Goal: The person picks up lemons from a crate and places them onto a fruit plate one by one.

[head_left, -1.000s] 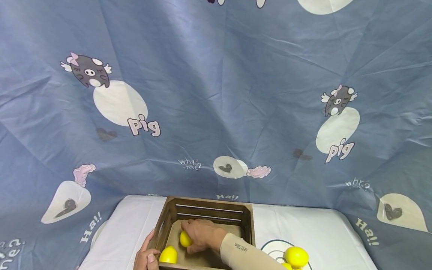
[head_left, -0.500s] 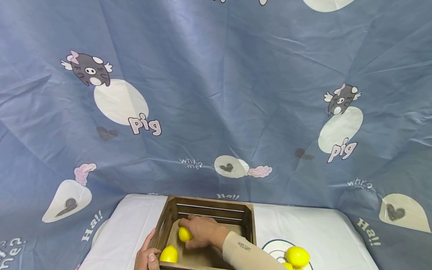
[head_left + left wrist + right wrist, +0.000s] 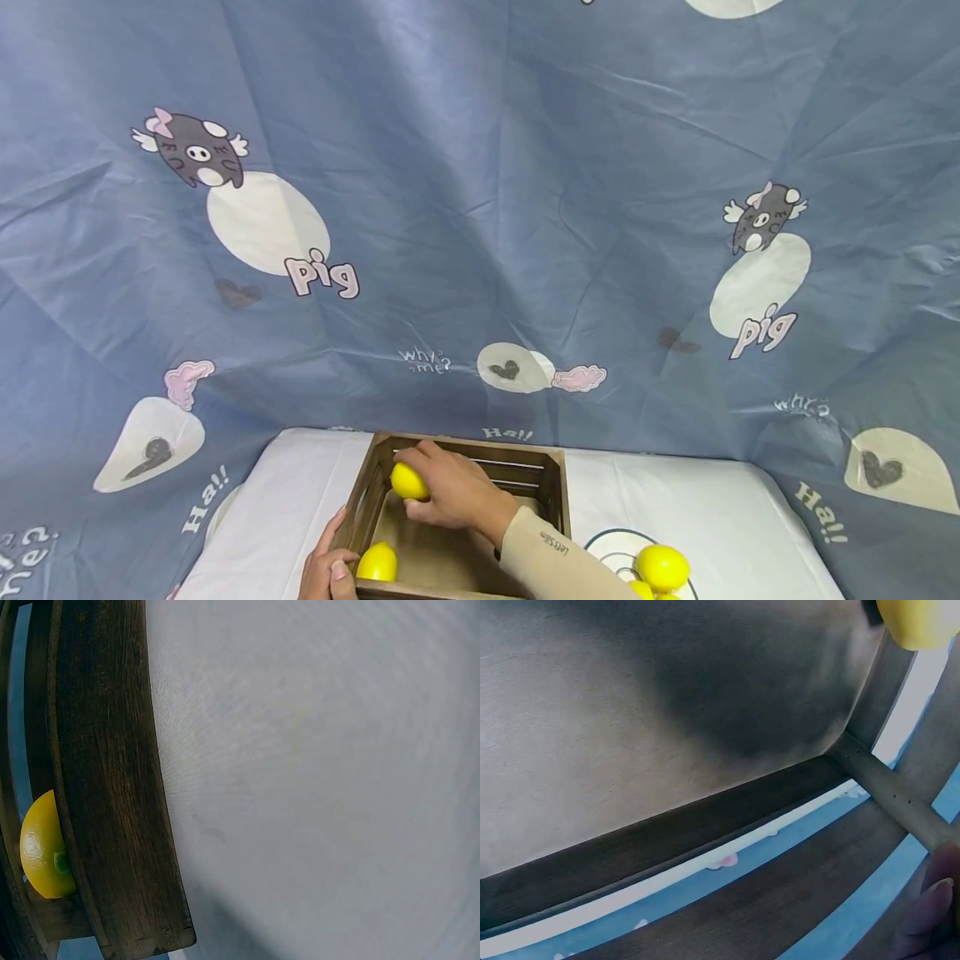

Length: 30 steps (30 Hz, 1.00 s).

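Note:
My right hand [image 3: 453, 493] grips a yellow lemon [image 3: 408, 481] inside a brown wooden crate [image 3: 480, 592], near its back left corner. The lemon is above the crate floor. A second lemon [image 3: 377, 563] sits in the front left corner, close to my left hand [image 3: 327, 567]. That left hand holds the crate at this corner, the thumb against it and one finger along the side. In the left wrist view a lemon [image 3: 46, 851] shows behind the crate's dark rail. Fingertips [image 3: 926, 907] and part of a lemon [image 3: 919, 619] show in the right wrist view.
On the white-covered table [image 3: 708, 500], right of the crate, a white plate [image 3: 611, 546] with dark rings bears several lemons [image 3: 663, 568]. A blue curtain [image 3: 420, 208] printed with pigs hangs behind. Slatted walls bound the crate.
My right hand has lifted the lemon off the crate floor and moved it toward the back left corner. The left hand and the other lemon stay in place.

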### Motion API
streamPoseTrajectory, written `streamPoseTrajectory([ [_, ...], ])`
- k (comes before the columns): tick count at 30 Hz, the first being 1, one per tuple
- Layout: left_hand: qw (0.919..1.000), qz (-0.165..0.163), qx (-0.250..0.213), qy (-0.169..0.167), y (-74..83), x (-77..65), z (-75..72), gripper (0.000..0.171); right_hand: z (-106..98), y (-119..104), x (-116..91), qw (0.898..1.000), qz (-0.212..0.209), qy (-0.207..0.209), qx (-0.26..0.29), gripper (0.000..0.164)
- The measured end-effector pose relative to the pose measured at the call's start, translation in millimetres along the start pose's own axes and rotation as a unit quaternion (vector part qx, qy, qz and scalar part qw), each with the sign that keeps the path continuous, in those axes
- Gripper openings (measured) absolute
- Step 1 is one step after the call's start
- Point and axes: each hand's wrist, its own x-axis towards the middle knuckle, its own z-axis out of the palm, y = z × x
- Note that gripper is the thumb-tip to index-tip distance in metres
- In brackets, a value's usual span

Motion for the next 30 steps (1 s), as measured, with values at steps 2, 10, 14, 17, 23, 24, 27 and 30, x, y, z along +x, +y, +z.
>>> streamPoseTrajectory([
  [2, 0.9998, -0.007, 0.017, 0.002, -9.2, -8.6, 3.6, 0.060, -1, 0, 0, 1.000, -0.001, 0.010, 0.000, 0.064],
  [10, 0.9997, -0.003, 0.024, -0.011, -38.6, -31.3, 8.7, 0.053, -8, -3, 1, 0.999, -0.002, 0.042, 0.016, 0.063],
  [14, 0.9996, -0.013, 0.021, -0.013, -28.7, -24.7, 6.6, 0.054, -16, 1, 1, 0.996, 0.011, 0.080, 0.044, 0.060],
  [17, 0.9997, -0.025, 0.004, 0.007, 12.6, 3.8, -2.1, 0.053, -22, 3, 0, 0.990, 0.017, 0.123, 0.067, 0.060],
  [23, 0.9915, 0.032, 0.008, 0.126, 96.1, 63.1, -9.5, 0.042, -34, 6, -2, 0.975, 0.031, 0.199, 0.090, 0.061],
  [24, 0.9884, 0.042, 0.013, 0.145, 101.1, 66.3, -7.5, 0.041, -35, 7, -2, 0.972, 0.032, 0.212, 0.092, 0.060],
  [27, 0.9810, 0.052, 0.007, 0.187, 112.8, 74.3, -4.0, 0.039, -40, 8, -1, 0.962, 0.034, 0.254, 0.099, 0.059],
  [30, 0.9781, 0.033, 0.006, 0.206, 117.3, 74.3, -0.8, 0.037, -44, 11, -1, 0.947, 0.033, 0.299, 0.109, 0.058],
])
